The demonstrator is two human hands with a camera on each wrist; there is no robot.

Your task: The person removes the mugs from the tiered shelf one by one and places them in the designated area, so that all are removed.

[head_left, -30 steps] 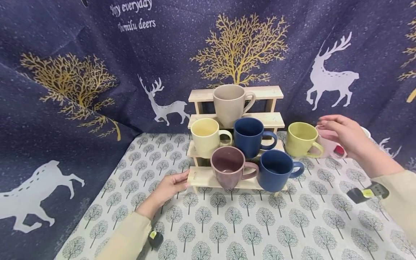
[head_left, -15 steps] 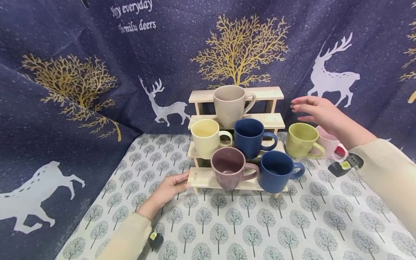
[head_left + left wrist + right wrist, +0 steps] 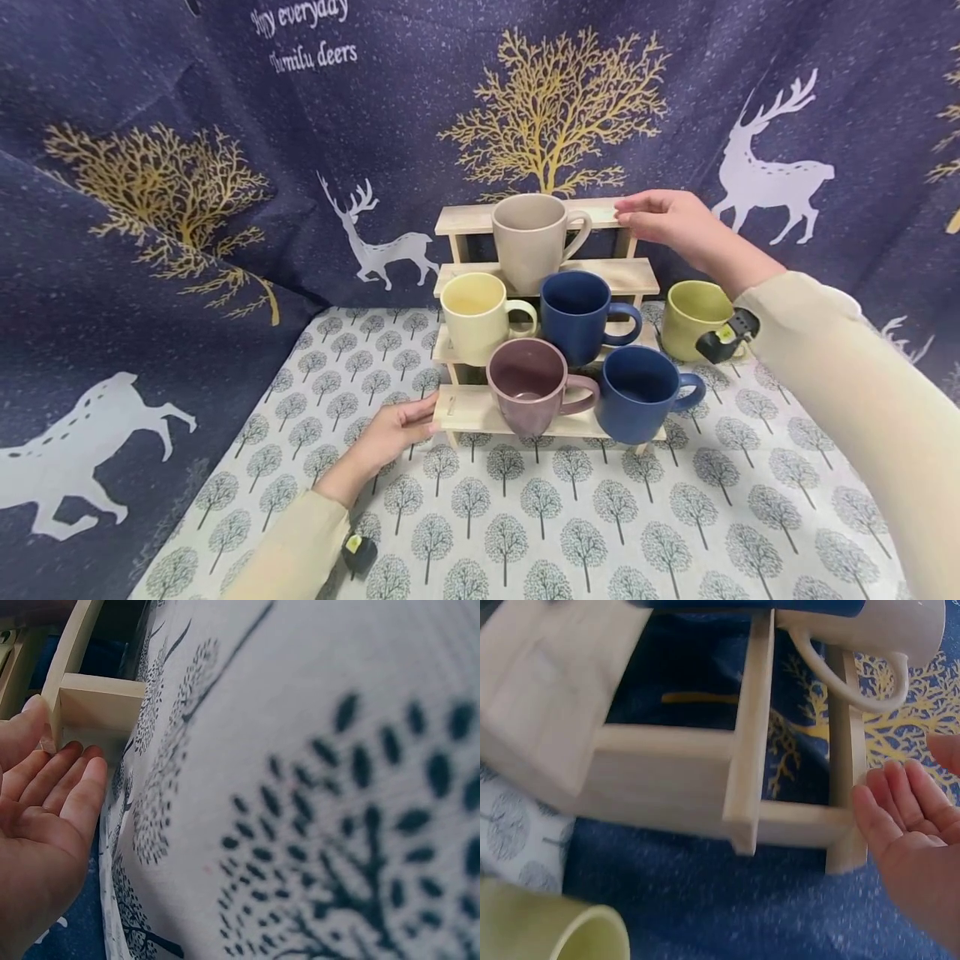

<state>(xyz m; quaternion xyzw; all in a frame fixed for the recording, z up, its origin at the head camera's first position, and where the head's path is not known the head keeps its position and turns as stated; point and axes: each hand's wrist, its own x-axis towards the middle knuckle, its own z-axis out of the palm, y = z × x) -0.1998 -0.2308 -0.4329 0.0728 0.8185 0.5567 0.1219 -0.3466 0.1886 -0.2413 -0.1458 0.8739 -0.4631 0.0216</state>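
A tiered wooden shelf [image 3: 471, 407] stands on the table with several mugs on its steps. My left hand [image 3: 390, 433] holds the left end of its lowest board, thumb on one side and fingers on the other, seen also in the left wrist view. At the right end of the top board is my right hand [image 3: 667, 218]. In the right wrist view its fingers are extended by the board's edge, the thumb apart; contact is unclear. On the shelf are a beige mug [image 3: 527, 250], a cream-yellow mug [image 3: 474, 321], two navy mugs, one [image 3: 576, 321] above the other [image 3: 633, 396], and a mauve mug [image 3: 525, 387].
A green mug [image 3: 692, 321] stands on the table right of the shelf, partly behind the right wrist's camera. Part of a white rounded object [image 3: 843, 300] shows behind the right sleeve. A dark blue curtain [image 3: 390, 125] hangs close behind the shelf.
My right hand has moved left from above the pink mug to the right end of the top board. The right sleeve now hides the pink mug. The left hand stays put.
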